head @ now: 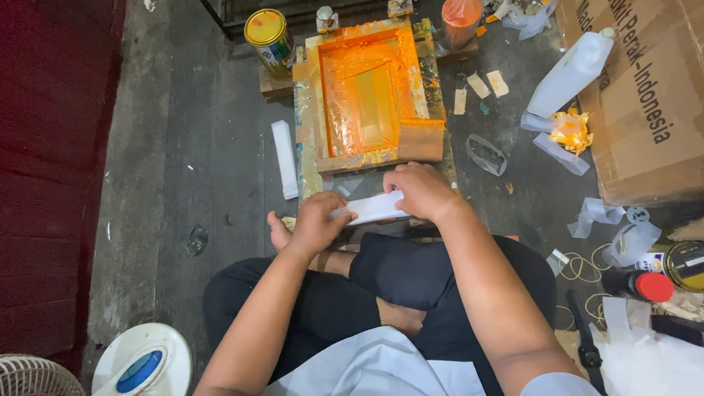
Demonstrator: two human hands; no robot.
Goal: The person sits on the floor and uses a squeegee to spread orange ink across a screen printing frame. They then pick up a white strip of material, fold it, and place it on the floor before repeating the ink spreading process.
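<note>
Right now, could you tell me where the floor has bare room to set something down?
The widest free patch is the grey floor between the red wall and the orange-stained printing frame, broken only by a white strip stack. Right of the frame it is crowded: white jug, cardboard box, tape scraps, cans.

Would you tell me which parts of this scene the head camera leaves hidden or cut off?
- White strip: its ends are covered by the left hand and right hand.
- Orange-stained screen frame: its near edge lies behind the hands.
- Fan: cut off by the bottom left corner.
- Cardboard box: runs past the right edge.
</note>
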